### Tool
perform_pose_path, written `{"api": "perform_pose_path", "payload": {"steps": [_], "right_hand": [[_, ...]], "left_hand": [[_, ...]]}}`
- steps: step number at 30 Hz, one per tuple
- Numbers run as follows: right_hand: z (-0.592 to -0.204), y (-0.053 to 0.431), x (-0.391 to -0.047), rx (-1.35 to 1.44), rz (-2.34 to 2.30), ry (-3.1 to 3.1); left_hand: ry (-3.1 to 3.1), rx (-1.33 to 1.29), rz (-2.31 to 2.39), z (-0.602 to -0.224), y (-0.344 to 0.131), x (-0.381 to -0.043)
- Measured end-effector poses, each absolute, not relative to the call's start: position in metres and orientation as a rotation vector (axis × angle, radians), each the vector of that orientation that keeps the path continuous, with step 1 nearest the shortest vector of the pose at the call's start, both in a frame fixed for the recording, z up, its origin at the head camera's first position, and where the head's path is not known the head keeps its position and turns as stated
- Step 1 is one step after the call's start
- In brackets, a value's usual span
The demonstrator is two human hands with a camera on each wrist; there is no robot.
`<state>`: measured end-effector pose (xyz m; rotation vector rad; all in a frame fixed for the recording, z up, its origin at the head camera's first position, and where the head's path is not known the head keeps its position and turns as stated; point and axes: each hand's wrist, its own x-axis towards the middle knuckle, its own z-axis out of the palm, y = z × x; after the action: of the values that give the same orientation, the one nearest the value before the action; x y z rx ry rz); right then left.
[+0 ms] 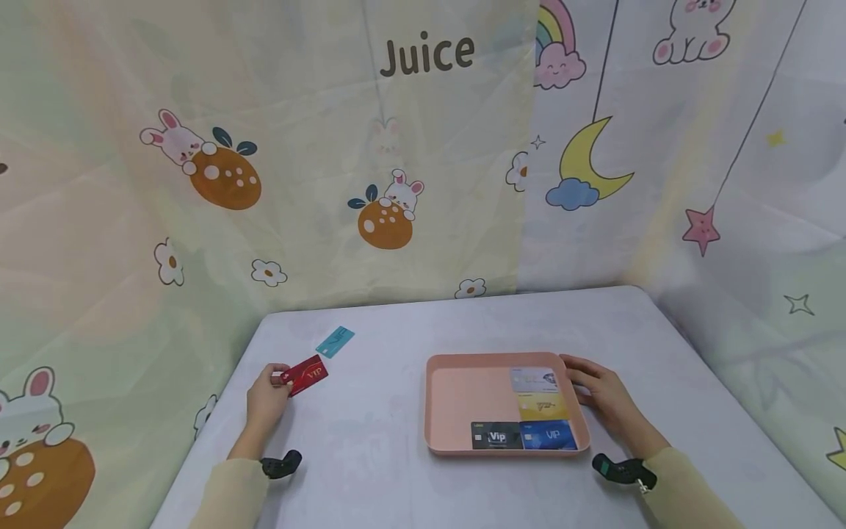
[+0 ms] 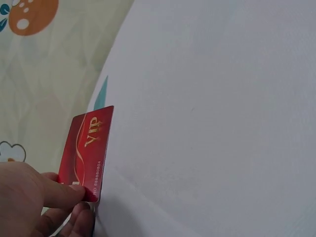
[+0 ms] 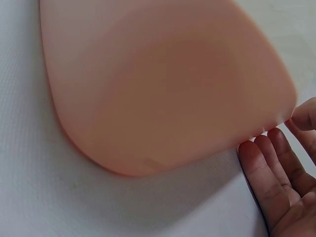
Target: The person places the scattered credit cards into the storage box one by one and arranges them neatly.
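Observation:
My left hand (image 1: 266, 400) pinches a red VIP card (image 1: 308, 375) between thumb and fingers at its near end. Gold letters and a curved gold line show on the card in the left wrist view. Just beyond it lies a teal card (image 1: 335, 342), mostly covered by the red one in the left wrist view. My right hand (image 1: 611, 397) touches the right side of a pink tray (image 1: 469, 389) with its fingertips. Inside the tray's right part are a silver card (image 1: 534, 380), a yellow card (image 1: 543, 406), a black card (image 1: 496, 436) and a blue card (image 1: 550, 435).
A white-covered table (image 1: 377, 426) bears everything. Printed cloth curtains (image 1: 317, 162) rise behind it and along both sides. Dark straps with small devices (image 1: 282, 464) sit on both wrists.

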<state>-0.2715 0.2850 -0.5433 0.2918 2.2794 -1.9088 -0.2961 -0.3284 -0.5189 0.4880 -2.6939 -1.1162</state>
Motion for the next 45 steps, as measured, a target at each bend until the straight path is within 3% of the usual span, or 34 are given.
{"api": "perform_pose_path", "payload": {"steps": [28,45], "right_hand": [[-0.543,0.285,-0.273,0.291,-1.924,2.259],[-0.545,0.286,-0.273,0.286,-1.902,2.279]], "left_hand": [[-2.592,0.451,-1.515,-0.505,-0.28,-0.299],[-2.484,0.323,-1.826,-0.496,-0.227,-0.299]]}}
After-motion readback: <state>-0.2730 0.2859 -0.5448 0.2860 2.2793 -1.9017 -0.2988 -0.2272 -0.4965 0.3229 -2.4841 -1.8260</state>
